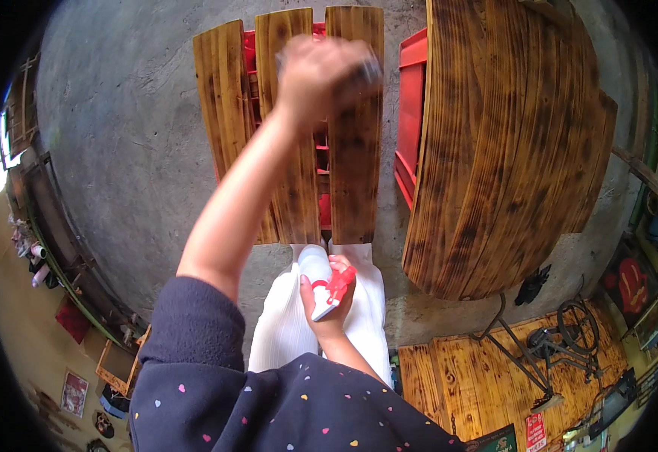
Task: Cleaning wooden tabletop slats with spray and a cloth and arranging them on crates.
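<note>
Stretched far forward, my left hand (318, 75) is blurred by motion over the three brown wooden boards (291, 166). Its fingers are closed around a dark grey, cloth-like thing (365, 74), also smeared, which lies against the middle and right boards. Close to my lap, my right hand (329, 301) is wrapped around a spray bottle (315, 265) with a translucent white body and a red and white trigger head. The bottle is tilted, its base pointing away from me, just short of the boards' near ends. A red plastic crate (324, 211) shows through the gaps beneath the boards.
To the right, a large rounded plank tabletop (502, 151) rests beside another red crate (412, 98). A metal frame with a wheel (547, 343) stands at the lower right by a plank surface (434, 384). Grey concrete floor (125, 135) lies at the left.
</note>
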A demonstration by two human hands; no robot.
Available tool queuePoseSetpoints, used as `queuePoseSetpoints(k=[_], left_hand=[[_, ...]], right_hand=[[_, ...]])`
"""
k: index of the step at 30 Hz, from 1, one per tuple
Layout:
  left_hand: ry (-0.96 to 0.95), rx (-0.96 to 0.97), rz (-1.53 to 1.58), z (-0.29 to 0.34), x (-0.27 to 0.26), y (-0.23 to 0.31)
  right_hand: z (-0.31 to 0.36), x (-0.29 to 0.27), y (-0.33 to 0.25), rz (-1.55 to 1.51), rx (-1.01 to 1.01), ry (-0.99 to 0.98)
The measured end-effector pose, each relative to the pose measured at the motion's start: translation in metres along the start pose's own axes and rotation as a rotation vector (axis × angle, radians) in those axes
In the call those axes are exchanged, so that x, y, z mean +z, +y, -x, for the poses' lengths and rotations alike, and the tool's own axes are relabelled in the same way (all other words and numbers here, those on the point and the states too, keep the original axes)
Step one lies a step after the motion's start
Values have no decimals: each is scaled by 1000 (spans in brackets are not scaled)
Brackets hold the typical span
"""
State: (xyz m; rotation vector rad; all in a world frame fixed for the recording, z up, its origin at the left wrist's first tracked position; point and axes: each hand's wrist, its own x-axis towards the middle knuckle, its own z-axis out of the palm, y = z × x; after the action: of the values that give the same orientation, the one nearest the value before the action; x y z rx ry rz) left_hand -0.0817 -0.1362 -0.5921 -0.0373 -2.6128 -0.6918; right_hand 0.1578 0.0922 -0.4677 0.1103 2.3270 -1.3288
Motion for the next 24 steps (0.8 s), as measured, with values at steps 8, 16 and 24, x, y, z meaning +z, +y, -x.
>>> queuePoseSetpoints(k=[8,16,24], left_hand=[[-358,-54,-220,24,44,51],[-588,-363,-346,-84,63,-14],[-686,-19,-58,143,-15,131]], right_hand=[[-2,-10,-2,-26,142,9],[-8,-19,-1,-86,155,32],[-10,-32,0,-98,226,137]])
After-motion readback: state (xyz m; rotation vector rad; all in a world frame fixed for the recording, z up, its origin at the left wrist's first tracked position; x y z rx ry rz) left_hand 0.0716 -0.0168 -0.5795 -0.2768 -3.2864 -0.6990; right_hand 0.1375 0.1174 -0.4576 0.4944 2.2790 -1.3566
